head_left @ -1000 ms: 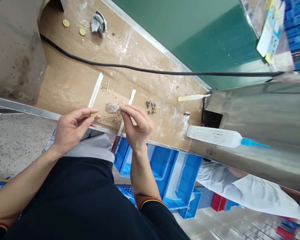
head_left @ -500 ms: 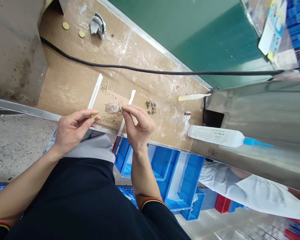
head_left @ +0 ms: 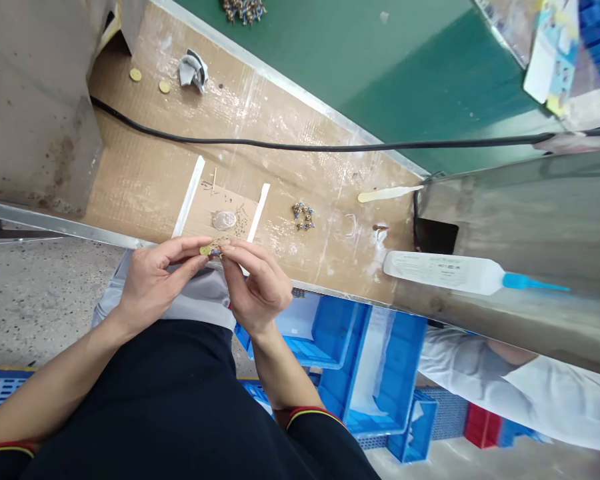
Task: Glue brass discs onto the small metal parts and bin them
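My left hand [head_left: 163, 277] pinches a small yellow disc [head_left: 206, 251] between thumb and fingers. Close against it, my right hand [head_left: 257, 283] grips a small blue-and-gold metal piece [head_left: 216, 253], whose exact kind is too small to tell. The two pieces meet or nearly meet over the bench's front edge. Just beyond my fingers lies a round clear plastic dish [head_left: 224, 220], with tiny dark bits scattered around it. To the right on the cardboard sits a cluster of similar blue-and-gold pieces [head_left: 303, 217].
White tape strips [head_left: 189, 197] and a black cable [head_left: 280, 145] cross the cardboard. A white bottle with a blue nozzle [head_left: 445, 272] lies at the right. Two yellow discs [head_left: 135, 75] and a crumpled cloth [head_left: 193, 70] lie at the back. Blue bins [head_left: 395, 373] stand below; a person's white sleeve shows right.
My right hand has moved left and nearer to me, bringing the blue-and-gold piece to the yellow disc. My left hand has shifted slightly right. The camera view has shifted a little.
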### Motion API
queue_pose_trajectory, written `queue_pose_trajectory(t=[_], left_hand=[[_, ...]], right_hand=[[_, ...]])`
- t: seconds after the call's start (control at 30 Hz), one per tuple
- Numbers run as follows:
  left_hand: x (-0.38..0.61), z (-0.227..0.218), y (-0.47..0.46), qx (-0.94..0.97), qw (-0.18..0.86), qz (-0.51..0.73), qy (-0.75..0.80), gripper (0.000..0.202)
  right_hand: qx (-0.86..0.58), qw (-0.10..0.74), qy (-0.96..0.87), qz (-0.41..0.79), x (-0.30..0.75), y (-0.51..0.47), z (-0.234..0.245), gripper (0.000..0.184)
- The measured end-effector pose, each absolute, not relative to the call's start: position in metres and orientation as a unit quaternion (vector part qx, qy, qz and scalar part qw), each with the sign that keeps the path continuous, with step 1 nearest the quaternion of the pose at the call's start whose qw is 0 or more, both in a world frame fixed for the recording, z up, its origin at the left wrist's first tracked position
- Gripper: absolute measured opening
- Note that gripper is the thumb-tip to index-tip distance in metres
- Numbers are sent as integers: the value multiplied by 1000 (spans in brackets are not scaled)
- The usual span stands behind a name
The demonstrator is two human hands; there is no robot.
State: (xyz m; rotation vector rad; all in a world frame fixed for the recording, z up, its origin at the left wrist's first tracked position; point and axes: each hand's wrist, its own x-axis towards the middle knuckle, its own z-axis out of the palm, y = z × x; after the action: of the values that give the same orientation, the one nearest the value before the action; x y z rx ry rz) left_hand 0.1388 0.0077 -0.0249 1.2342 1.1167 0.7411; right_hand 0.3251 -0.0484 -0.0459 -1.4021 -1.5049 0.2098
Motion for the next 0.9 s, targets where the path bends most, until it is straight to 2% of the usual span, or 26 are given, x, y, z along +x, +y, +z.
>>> queue_pose_trajectory(t=[0.23,0.67,0.9], left_hand=[[138,-20,2,581,568,327,484,25],[136,-22,0,639,508,337,469,23],[136,-28,-2,742,357,394,408,27]], right_hand=[[-574,517,-628,95,324,-47,-43,36],[-550,524,-642,107,325,-46,-40,43],[-538,521,-659,72,324,-46,-36,49]])
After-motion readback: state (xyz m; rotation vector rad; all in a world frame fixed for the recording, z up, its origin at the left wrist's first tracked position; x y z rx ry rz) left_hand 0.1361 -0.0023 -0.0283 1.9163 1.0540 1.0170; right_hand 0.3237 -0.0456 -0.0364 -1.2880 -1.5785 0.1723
